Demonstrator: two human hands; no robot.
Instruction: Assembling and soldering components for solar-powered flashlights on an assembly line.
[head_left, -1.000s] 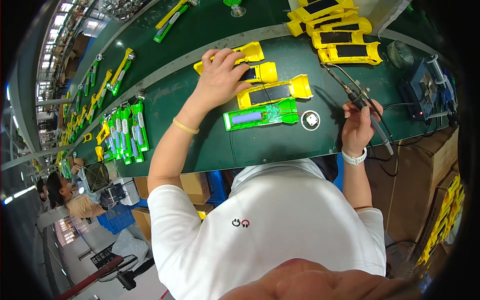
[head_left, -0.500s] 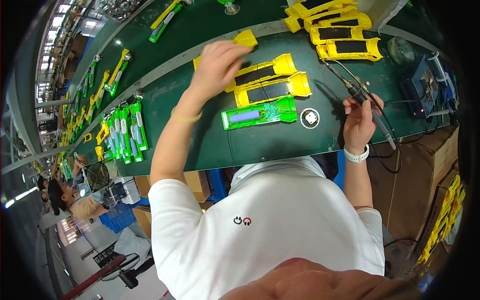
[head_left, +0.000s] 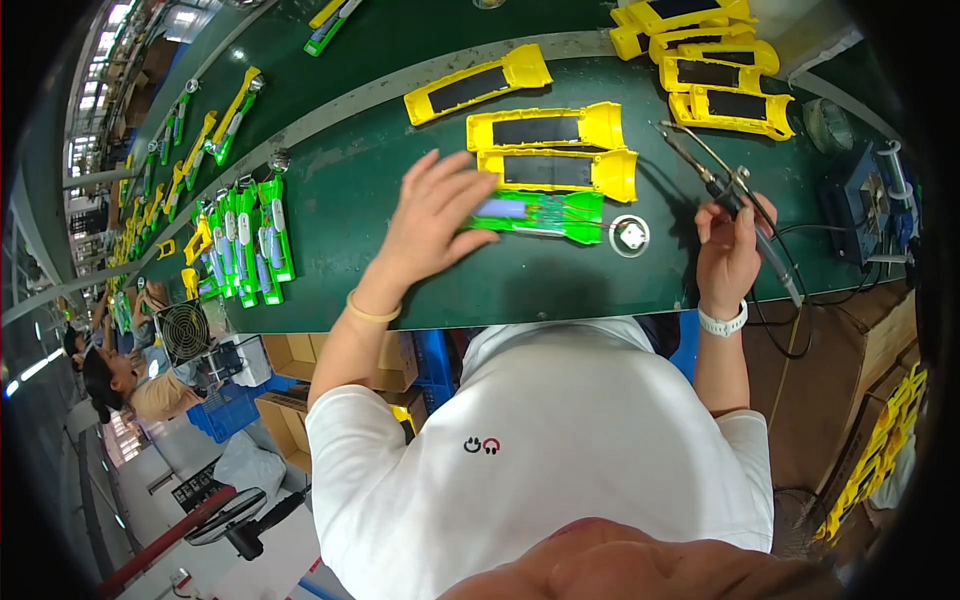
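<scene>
My left hand [head_left: 435,222] is at the left end of a green casing half [head_left: 575,215], thumb along its near edge and fingers along its far edge, hiding that end. In the casing lie a blue cylindrical battery cell [head_left: 502,208] and thin wires. Wires run from it to a round white disc [head_left: 629,236] on its right. My right hand [head_left: 728,255] is closed around a soldering iron [head_left: 745,215], whose tip points up and away, clear of the casing. Beyond the casing lie yellow casing halves with dark panels, one [head_left: 560,172] right against it, another [head_left: 545,128] behind, a third [head_left: 478,88] farther off.
More yellow halves [head_left: 730,105] are piled at the far right. A blue soldering station [head_left: 850,205] stands at the right edge, its cable looping below my right hand. Green assemblies [head_left: 245,240] lie grouped on the left, near a fan [head_left: 185,332]. Other people sit farther left.
My left hand has left the farthest yellow half and come nearer, onto the green casing's left end. My right hand keeps hold of the soldering iron. The whole view has turned slightly.
</scene>
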